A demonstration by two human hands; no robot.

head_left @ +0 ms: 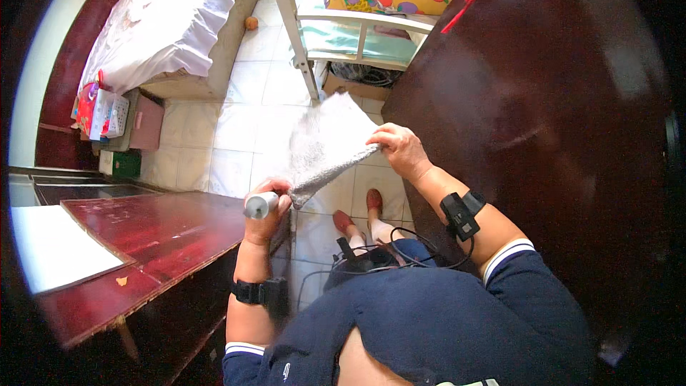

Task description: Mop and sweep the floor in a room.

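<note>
A white and grey fuzzy cloth (325,146) hangs stretched out in front of me over the tiled floor; its far part is blurred. My right hand (406,151) pinches its right corner between thumb and fingers. My left hand (268,214) is closed around a short-looking white tube (261,204), seen nearly end-on with its greyish end toward me. The cloth's lower left corner meets the fingertips of that hand; whether they also grip it is hard to tell.
A worn dark-red tabletop (171,236) lies close on my left, and a dark-red door (532,129) stands on my right. Ahead are a white metal bed frame (306,64) and a bed with a white sheet (171,14). A white basket (114,114) sits at the left.
</note>
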